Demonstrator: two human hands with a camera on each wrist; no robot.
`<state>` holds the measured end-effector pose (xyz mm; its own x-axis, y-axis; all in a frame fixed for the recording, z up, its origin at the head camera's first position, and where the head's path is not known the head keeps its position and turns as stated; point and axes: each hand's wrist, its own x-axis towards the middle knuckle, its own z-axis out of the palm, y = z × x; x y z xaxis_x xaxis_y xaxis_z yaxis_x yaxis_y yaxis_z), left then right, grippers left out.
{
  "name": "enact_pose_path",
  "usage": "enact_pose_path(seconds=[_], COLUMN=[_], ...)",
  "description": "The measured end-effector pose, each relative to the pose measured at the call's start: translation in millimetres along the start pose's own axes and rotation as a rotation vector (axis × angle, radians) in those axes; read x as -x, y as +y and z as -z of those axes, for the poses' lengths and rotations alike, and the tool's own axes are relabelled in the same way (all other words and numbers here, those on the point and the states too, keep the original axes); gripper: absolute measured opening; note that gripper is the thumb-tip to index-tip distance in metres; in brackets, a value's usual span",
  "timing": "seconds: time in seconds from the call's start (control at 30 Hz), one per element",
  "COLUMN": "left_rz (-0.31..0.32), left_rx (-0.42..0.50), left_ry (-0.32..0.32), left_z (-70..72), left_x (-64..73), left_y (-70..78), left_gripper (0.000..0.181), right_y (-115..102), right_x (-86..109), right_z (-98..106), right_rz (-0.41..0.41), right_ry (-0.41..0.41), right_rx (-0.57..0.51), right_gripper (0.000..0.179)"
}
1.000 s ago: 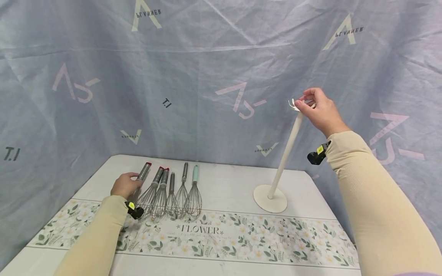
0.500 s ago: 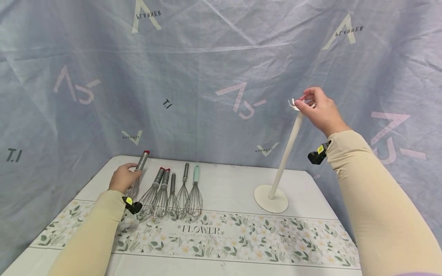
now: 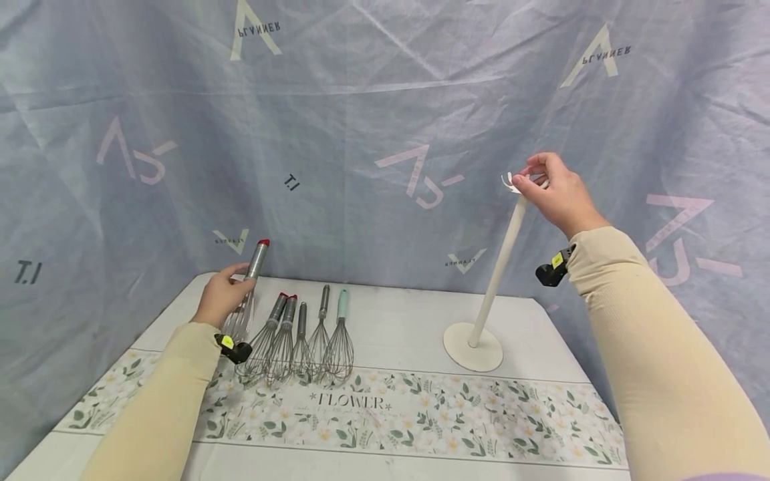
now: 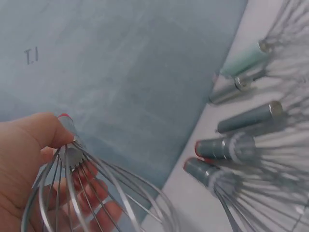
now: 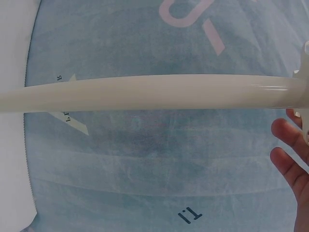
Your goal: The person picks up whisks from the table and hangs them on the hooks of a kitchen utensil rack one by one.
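My left hand (image 3: 224, 295) grips a steel whisk (image 3: 257, 259) with a red-tipped handle, held where the handle meets the wires. In the left wrist view the thumb presses that joint, and the wire loops (image 4: 118, 188) spread toward the camera. The whisk stands nearly upright at the left end of a row of other whisks. At the right, my right hand (image 3: 561, 194) pinches the hooked top (image 3: 511, 183) of a white stand. Its pole (image 3: 498, 274) rises from a round base (image 3: 473, 347) on the table. The right wrist view shows the pole (image 5: 159, 92) with fingertips beside the hooks.
Several whisks lie side by side on the table: two red-tipped ones (image 3: 283, 341), a short grey one (image 3: 301, 334), a slim steel one (image 3: 321, 321) and a mint-handled one (image 3: 341, 334). A floral band (image 3: 421, 421) crosses the white table (image 3: 397, 321). Grey-blue cloth (image 3: 361, 120) hangs behind.
My left hand has lifted the red-tipped whisk off the row, up and away from the others, and its handle now points higher. The right hand and stand have stayed put.
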<state>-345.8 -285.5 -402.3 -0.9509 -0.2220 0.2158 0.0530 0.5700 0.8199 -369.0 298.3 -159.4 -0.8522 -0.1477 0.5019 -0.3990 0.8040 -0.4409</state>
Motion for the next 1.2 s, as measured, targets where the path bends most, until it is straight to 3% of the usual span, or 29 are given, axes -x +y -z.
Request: enact_pose_path(seconds=[0.3,0.57,0.97,1.2], left_rz=[-0.037,-0.061,-0.079,-0.106], left_rx=[0.081,0.2,0.191,0.185], left_ry=[-0.001,-0.072,-0.073,-0.094], left_z=[1.2,2.9,-1.0,-4.4], left_x=[-4.8,-1.4,-4.1,-6.9], left_y=[24.2,40.8,73.3,97.8], left_gripper=[0.061,0.069,0.065,0.064], right_y=[1.1,0.9,2.3,3.5], right_x=[-0.5,-0.5,-0.2,-1.8], right_z=[0.3,0.4,1.1,7.0], right_rz=[0.0,-0.006,-0.001,0.053], right_ry=[-0.007,-0.009,-0.022,-0.046], right_rx=[0.003,-0.001,-0.003,0.015], right_gripper=[0.075,0.075,0.078,0.077])
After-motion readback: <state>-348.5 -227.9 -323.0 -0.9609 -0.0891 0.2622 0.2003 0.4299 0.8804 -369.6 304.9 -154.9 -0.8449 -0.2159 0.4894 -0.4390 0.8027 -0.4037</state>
